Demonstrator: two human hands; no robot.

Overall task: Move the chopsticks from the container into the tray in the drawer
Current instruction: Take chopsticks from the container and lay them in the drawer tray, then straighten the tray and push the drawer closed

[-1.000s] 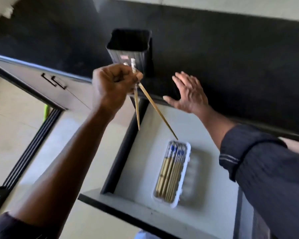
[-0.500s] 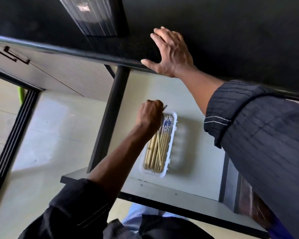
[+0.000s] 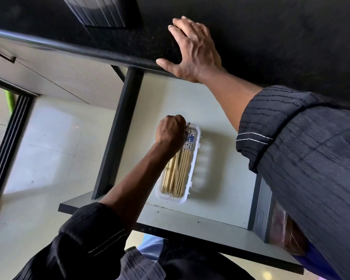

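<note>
Our left hand [image 3: 171, 133] fists chopsticks [image 3: 179, 168] at the tray's [image 3: 192, 174] 12 o'clock rim; right hand [image 3: 192, 51] lies flat, empty, on the desk [image 3: 271, 37] edge.

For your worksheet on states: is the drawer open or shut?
Open: the drawer is pulled out beneath the counter, its tray exposed.

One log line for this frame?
left hand: closed over chopsticks in tray | right hand: flat on counter | drawer: open
</note>
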